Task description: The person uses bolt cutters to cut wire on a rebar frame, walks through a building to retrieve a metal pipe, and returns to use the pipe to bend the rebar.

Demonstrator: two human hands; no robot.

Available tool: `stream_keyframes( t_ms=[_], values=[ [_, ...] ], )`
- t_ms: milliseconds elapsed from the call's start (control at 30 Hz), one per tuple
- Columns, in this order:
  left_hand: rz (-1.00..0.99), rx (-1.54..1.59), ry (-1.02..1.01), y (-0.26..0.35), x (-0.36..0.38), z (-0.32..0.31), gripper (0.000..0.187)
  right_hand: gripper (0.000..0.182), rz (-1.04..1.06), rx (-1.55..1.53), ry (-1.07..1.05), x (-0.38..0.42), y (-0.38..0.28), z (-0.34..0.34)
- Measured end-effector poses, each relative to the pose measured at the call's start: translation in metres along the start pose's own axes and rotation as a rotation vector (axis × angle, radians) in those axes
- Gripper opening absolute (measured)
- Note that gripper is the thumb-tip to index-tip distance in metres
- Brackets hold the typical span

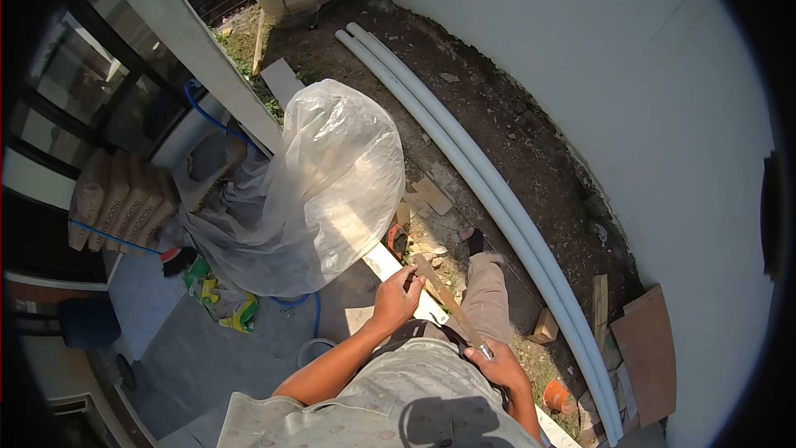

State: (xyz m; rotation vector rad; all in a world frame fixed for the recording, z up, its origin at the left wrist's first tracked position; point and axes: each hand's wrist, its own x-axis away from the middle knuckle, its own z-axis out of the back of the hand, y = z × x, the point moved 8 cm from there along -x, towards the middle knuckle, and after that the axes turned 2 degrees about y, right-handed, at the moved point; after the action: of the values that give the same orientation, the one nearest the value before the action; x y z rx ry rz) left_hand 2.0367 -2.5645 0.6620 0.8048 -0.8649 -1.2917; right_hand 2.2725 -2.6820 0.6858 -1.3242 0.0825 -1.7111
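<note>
My right hand (499,365) is closed around the lower end of a hammer (449,300), whose wooden handle slants up and to the left. A shiny metal part shows beside the right thumb. Up near the far end of the handle is my left hand (396,302), its fingers curled in a pinch; what they hold, if anything, I cannot tell. Below both hands runs a pale white beam or ledge (383,264). Over its far stretch lies a large sheet of clear plastic (344,170).
Two long white pipes (489,191) lie on the soil along the wall (597,58). Stacked cement bags (124,199) stand at left, near a green and yellow bag (220,294). A brown board (647,357), wood offcuts (545,328) and an orange cup (559,398) lie at lower right.
</note>
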Motion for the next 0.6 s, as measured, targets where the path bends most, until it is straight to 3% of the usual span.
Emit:
stream_keyframes(
  t_ms=[200, 300, 367, 467, 600],
  values=[
    [0.047, -0.156, 0.102, 0.014, -0.135, -0.043, 0.035, 0.045, 0.185, 0.034, -0.101, -0.154, -0.037, 0.101],
    [0.105, -0.128, 0.106, 0.071, -0.192, -0.06, 0.035, 0.046, 0.152, 0.09, -0.134, -0.196, -0.057, 0.178],
    [0.023, -0.091, 0.135, 0.096, -0.222, -0.073, 0.035, 0.043, 0.139, 0.011, -0.158, -0.212, -0.071, 0.219],
    [0.04, -0.037, 0.127, 0.125, -0.261, -0.078, 0.035, 0.039, 0.129, -0.045, -0.2, -0.251, -0.069, 0.259],
    [0.048, 0.014, 0.203, 0.137, -0.301, -0.067, 0.033, 0.038, 0.073, -0.025, -0.253, -0.279, -0.124, 0.291]
  ],
)
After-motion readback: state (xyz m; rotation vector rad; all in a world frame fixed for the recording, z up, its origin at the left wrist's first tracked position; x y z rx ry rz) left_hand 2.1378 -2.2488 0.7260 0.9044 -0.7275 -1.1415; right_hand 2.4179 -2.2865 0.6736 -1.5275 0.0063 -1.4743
